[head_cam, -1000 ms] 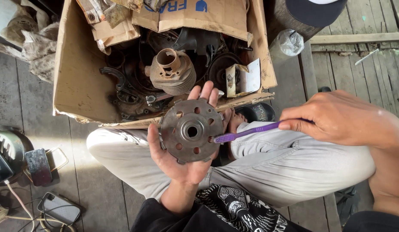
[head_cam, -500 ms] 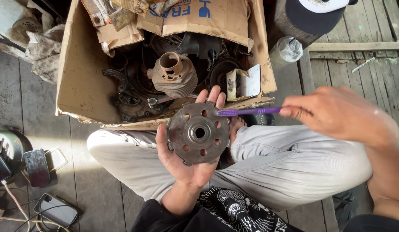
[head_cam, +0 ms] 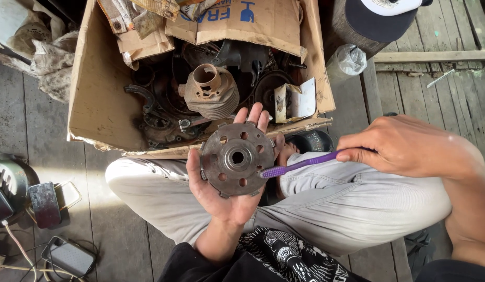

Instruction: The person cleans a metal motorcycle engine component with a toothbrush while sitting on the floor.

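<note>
Weathered grey wooden floorboards (head_cam: 54,141) run under the whole scene, lit by a bright patch of sun on the left and darker in the far corners. The person sits cross-legged on them in pale grey trousers (head_cam: 326,209). At the far side stands an open, torn cardboard box (head_cam: 96,99) holding greasy engine parts, among them a rusty finned cylinder (head_cam: 211,91) and dark rings and gears. Crumpled rags (head_cam: 49,62) lie to the far left of the box. To the far right lie a clear plastic bag (head_cam: 352,58), a loose wooden batten (head_cam: 435,56) and a dark cap with a white top (head_cam: 388,15). On the near left sit a black fan-like housing (head_cam: 5,183), a small dark can with a wire handle (head_cam: 46,203) and a phone (head_cam: 69,257) with cables.

The left hand (head_cam: 221,193) lies palm up over the lap, fingers spread and curled lightly round the edge of a round metal clutch plate (head_cam: 236,158) with a ring of holes and a central hub; the plate rests flat on the palm, just near of the box's front wall. The right hand (head_cam: 404,149) is closed round the handle of a purple toothbrush (head_cam: 300,164), whose bristled head touches the plate's lower right rim.
</note>
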